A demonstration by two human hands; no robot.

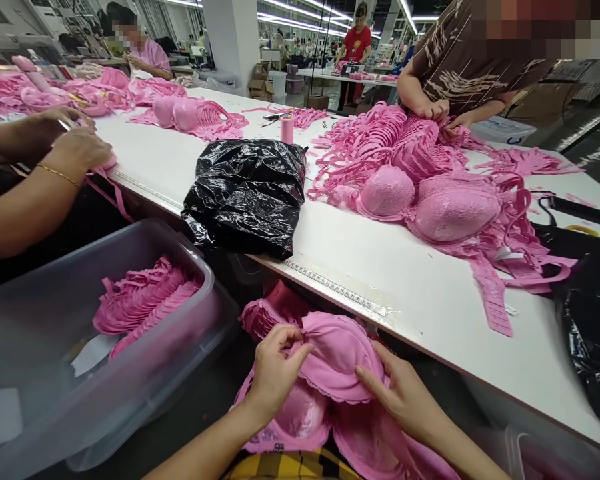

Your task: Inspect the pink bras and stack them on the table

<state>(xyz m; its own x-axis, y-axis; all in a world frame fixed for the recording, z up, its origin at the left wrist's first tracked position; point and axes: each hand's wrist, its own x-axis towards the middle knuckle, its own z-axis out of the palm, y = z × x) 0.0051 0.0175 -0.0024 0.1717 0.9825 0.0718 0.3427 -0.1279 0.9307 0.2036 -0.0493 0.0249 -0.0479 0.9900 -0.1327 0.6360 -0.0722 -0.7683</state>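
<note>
Low beside the counter (350, 267), the left hand (279, 365) pinches a pink bra (337, 353) at one cup's edge; the right hand (399, 383) clasps the opposite side. It looks light, soft and springy, likely best held by its edges.

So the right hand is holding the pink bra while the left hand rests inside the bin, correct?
Not quite: the left hand isn't inside the bin. The head view shows it pinching the edge of the pink bra, which the right hand is indeed holding.
</note>
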